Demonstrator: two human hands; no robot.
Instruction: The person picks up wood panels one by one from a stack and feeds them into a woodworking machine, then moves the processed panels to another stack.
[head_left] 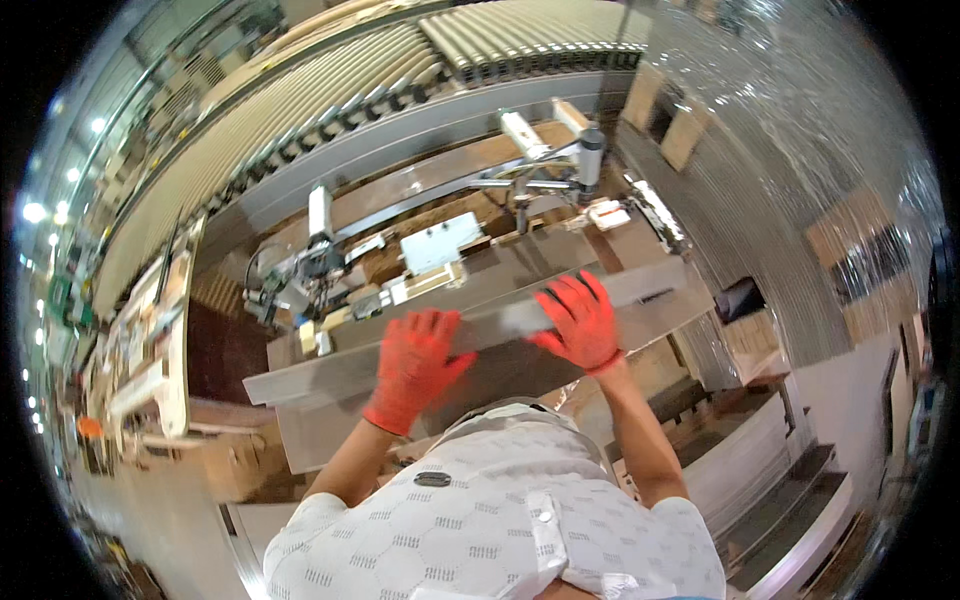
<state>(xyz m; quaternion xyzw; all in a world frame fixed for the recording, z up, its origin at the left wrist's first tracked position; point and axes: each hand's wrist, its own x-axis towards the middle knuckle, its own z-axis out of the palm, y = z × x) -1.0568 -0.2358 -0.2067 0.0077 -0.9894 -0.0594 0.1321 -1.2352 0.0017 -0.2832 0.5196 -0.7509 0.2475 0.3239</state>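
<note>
Over the brown worktop (540, 255), a long grey board (495, 324) sits in the left hand (418, 368) and right hand (577, 320), fingers across it, thumbs nearer the body (whether it's lifted, I cannot tell). Handling seems midway: board gripped, not yet released.

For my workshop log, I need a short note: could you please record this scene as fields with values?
Left hand: red-gloved, fingers over the long narrow grey board, left of its middle; grip unclear
Right hand: red-gloved, over the same board, right of its middle; grip unclear
Near side: wide flat brown panel
Far side: white rectangular plate; farther, pale cylindrical rollers
Right side: stacked flat brown sheets, crinkled clear plastic film
</note>
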